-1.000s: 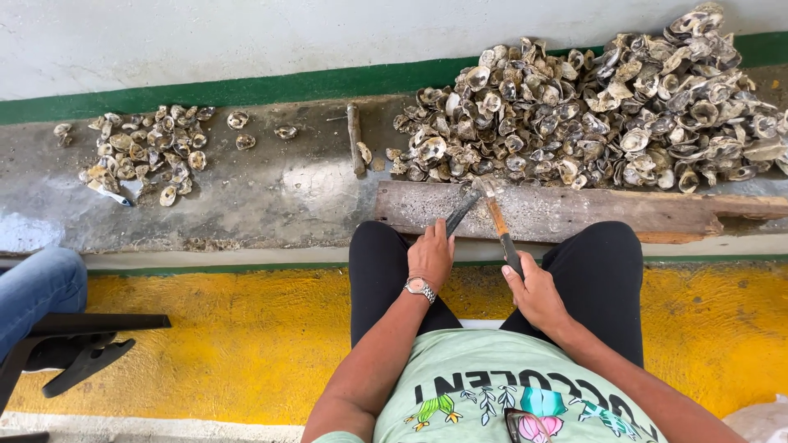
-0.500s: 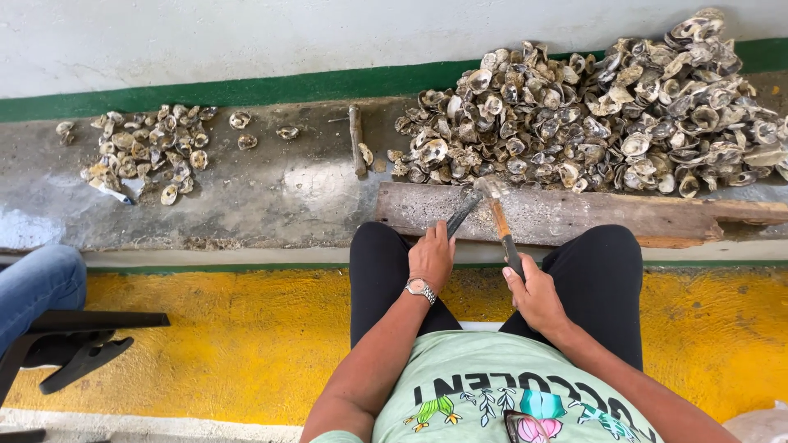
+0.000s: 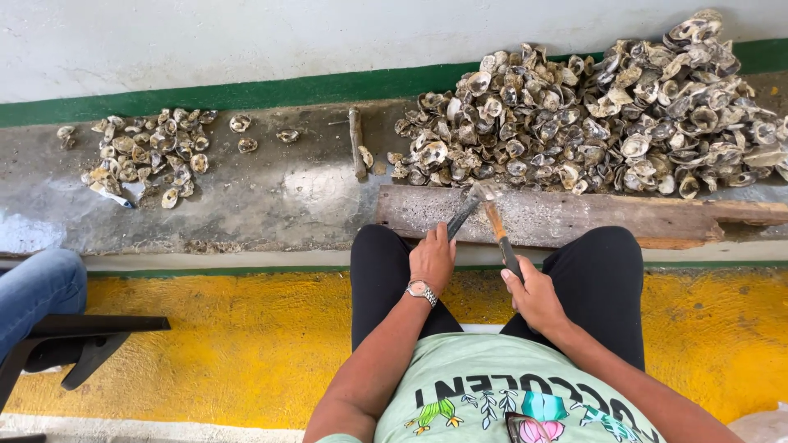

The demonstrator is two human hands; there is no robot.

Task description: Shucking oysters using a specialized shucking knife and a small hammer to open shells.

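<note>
a: what does the left hand [image 3: 432,256] hold?

b: its fingers are clamped on a dark metal tool [image 3: 460,219], a thin blade or chisel, which slants up and to the right from the hand. its tip lies on the plank [image 3: 574,217].

a: and the right hand [image 3: 535,294]?

b: fingers wrapped tight around the handle of a hammer [image 3: 496,230]. the hammer head sits on the plank too, touching or just beside the tool's tip. whether a shell lies under them cannot be told.

a: where is the plank?

b: it lies flat on the wet concrete ledge [image 3: 271,201], right before the person's knees, and runs off to the right.

a: what is behind the plank?

b: a big heap of shells [image 3: 591,115], piled against the green stripe [image 3: 271,89] of the wall. some shells touch the plank's far edge.

a: anything left of the plank?

b: a short stick [image 3: 356,143] lies just beside the heap's left end. well to the left is a small pile of shells [image 3: 139,156].

a: what else?

b: a watch [image 3: 421,290] on the left wrist. far left of the plank, another person's knee in jeans [image 3: 37,287] above a black seat [image 3: 82,336], over the yellow floor [image 3: 230,344].
</note>
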